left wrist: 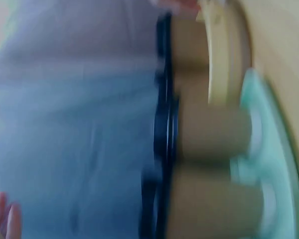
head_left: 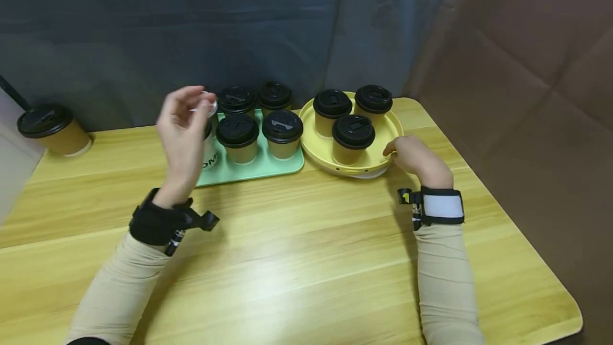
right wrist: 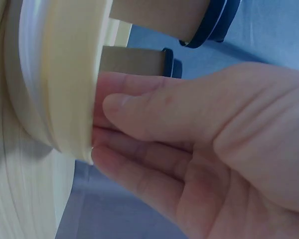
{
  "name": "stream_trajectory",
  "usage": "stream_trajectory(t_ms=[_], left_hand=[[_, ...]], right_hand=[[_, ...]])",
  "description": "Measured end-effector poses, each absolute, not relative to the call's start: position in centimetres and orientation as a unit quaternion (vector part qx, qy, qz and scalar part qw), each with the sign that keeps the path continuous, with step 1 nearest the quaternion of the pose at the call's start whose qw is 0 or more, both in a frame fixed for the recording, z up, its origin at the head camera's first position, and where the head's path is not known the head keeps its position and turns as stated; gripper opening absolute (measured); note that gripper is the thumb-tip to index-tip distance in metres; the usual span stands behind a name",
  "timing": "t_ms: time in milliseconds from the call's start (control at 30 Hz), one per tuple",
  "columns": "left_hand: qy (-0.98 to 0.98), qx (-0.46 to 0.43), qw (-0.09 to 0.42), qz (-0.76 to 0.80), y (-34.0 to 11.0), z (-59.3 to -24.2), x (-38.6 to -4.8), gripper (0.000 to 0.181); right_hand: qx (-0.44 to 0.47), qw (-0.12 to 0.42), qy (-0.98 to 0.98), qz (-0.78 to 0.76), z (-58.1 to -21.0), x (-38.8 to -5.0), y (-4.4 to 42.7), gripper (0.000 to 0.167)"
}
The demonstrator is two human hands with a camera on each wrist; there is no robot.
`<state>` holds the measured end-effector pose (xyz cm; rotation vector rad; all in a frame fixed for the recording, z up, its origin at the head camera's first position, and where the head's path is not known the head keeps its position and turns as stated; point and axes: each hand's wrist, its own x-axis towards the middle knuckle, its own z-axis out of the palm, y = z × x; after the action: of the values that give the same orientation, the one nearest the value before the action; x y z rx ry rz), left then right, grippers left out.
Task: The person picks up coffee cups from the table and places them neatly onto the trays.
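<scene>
My left hand (head_left: pixel 182 134) is raised over the left end of a green tray (head_left: pixel 249 172), fingers bent loosely and thumb near the index finger. In the left wrist view only blurred fingertips (left wrist: pixel 5 216) show, apart from the cups. A clear round rim (head_left: pixel 212 106) appears behind those fingers, above a white cup with dark letters (head_left: pixel 209 156). Several brown paper cups with black lids (head_left: pixel 237 137) stand on the tray. My right hand (head_left: pixel 419 158) touches the right rim of a round yellow tray (head_left: pixel 311 145), fingertips (right wrist: pixel 107 154) against its edge. Three lidded paper cups (head_left: pixel 349 154) stand on it.
Another lidded cup (head_left: pixel 64 134) stands at the table's far left, with a dark rod behind it. A grey-blue cloth (head_left: pixel 191 25) hangs along the back and a brown sheet (head_left: pixel 541 95) on the right. The wooden table (head_left: pixel 287 260) has a rounded right corner.
</scene>
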<state>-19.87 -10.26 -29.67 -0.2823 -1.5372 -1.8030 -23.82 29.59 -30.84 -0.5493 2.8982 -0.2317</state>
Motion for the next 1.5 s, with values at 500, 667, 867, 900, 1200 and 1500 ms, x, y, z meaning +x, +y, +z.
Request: stream_trajectory(t_ms=[500,667,867,900,1200,1500], left_hand=[[-0.534,0.416,0.375,-0.634,-29.1,-35.6,-23.2,0.060],[-0.591,0.500,0.315,-0.550,-31.6,-36.5,-23.8,0.081],[-0.593,0.531,0.281,-0.536,-33.5,-36.8,-23.7,0.095],[-0.592,0.531,0.282,-0.537,-33.7,-36.9,-23.7,0.095],[-0.550,0.471,0.299,-0.622,-33.8,-37.5,-23.8,0.099],[-0.600,0.452,0.286,-0.595,-34.4,-37.1,-23.9,0.100]], right_hand=[[-0.197,0.111,0.970,-0.094,-29.9,-22.0,30.1,0.019],[-0.219,0.120,0.964,-0.089,-29.6,-21.4,29.4,0.016],[-0.241,0.121,0.959,-0.083,-29.5,-21.1,28.0,0.017],[-0.243,0.122,0.959,-0.083,-29.5,-21.0,27.9,0.017],[-0.253,0.131,0.956,-0.071,-29.5,-19.8,26.4,0.023],[-0.327,0.077,0.938,-0.088,-30.2,-19.5,24.9,0.017]])
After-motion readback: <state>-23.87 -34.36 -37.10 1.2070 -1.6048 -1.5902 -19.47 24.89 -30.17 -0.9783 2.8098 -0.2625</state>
